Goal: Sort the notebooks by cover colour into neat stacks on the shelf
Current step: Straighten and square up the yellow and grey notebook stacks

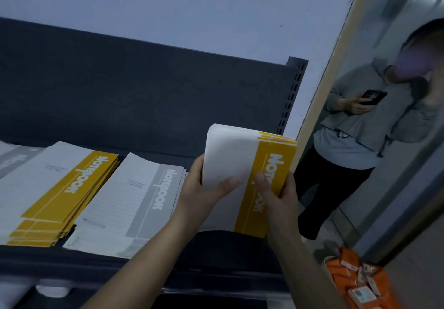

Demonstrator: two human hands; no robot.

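A person in a grey hoodie [360, 106] holds a phone [372, 96] at three o'clock, orange packets [355, 282] lie at five, and on the dark shelf [216, 243] I see a yellow stack [72, 188] at nine beside a grey stack [144, 200]. The left hand [199, 191] and right hand [281, 200] grip the yellow bundle [230, 155] at centre from its eight and four o'clock, thumbs on the cover. Covers read "Notebook".

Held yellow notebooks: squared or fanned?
Slightly fanned: the held yellow notebooks show stepped top edges, gripped by left hand and right hand.
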